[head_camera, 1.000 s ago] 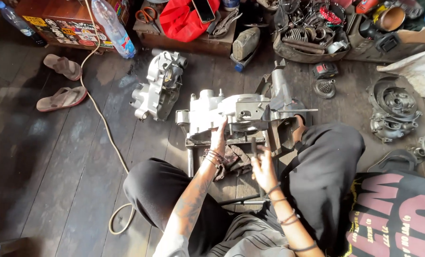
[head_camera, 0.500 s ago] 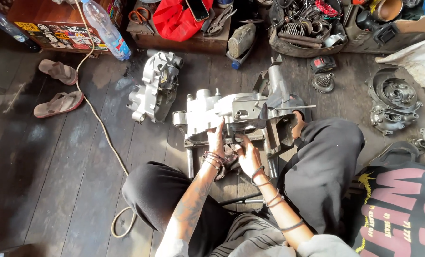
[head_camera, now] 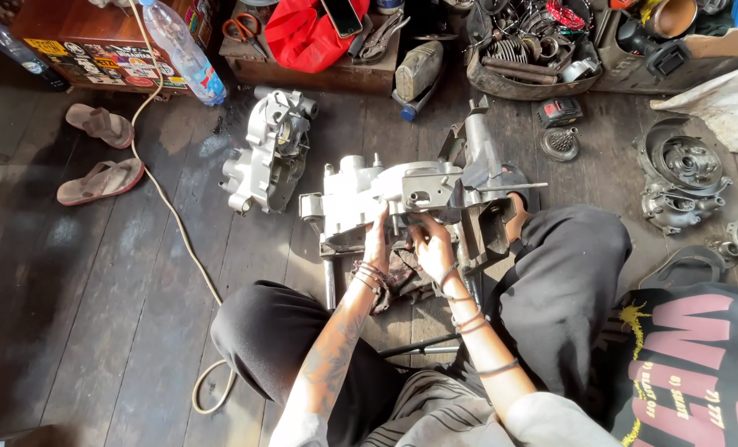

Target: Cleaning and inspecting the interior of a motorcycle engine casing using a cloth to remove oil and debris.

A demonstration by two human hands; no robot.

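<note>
1. Floor of dark, worn wooden planks (head_camera: 79,314) carries everything; person sits on it, knees spread, black trousers.
2. Large silver-grey cast-metal engine casing (head_camera: 369,194) sits mid-floor between the knees, propped on a dark metal stand (head_camera: 485,232).
3. Second, smaller silver engine casing half (head_camera: 270,153) lies just beside the first, toward the floor's far-left part.
4. Round dark metal engine cover (head_camera: 683,174) lies near the floor's right edge, well apart from the hands.
5. Pair of brown rubber sandals (head_camera: 100,178) lies by the left edge.
6. Clear plastic water bottle (head_camera: 183,54) leans at the far edge.
7. Left hand (head_camera: 377,240) touches the large casing's near face, fingers pressed flat against it.
8. Right hand (head_camera: 431,248), just beside the left, fingers curled at the casing's underside; whether they pinch anything cannot be told.
</note>
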